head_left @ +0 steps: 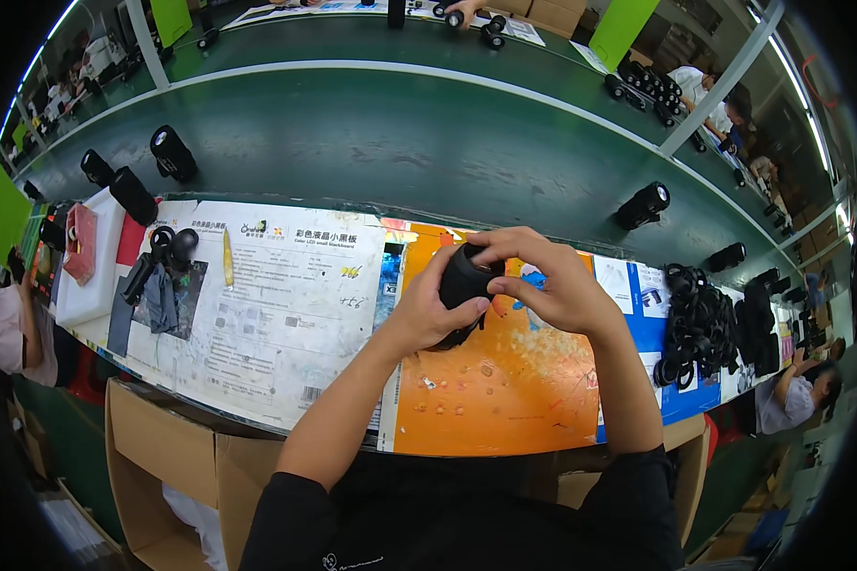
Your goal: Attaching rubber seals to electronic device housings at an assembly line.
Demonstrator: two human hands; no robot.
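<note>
A black cylindrical speaker (461, 283) is held tilted above the orange sheet on the bench, its upper end facing my right hand. My left hand (423, 310) wraps round its side, thumb across the front. At the upper end, my right hand (564, 287) bends over the rim, with its fingertips and thumb on that end. Whether a small part sits between those right fingertips is hidden. Beneath my hands lies the orange sheet (495, 400), scuffed and bearing a few small bits.
A heap of black ring-shaped parts (693, 328) lies right. Left are a white foam block (100, 257), a yellow-handled tool (228, 259) and black parts (173, 249). Similar speakers (172, 152) stand on the green conveyor (400, 143). An open cardboard box (162, 447) stands below; co-workers sit around.
</note>
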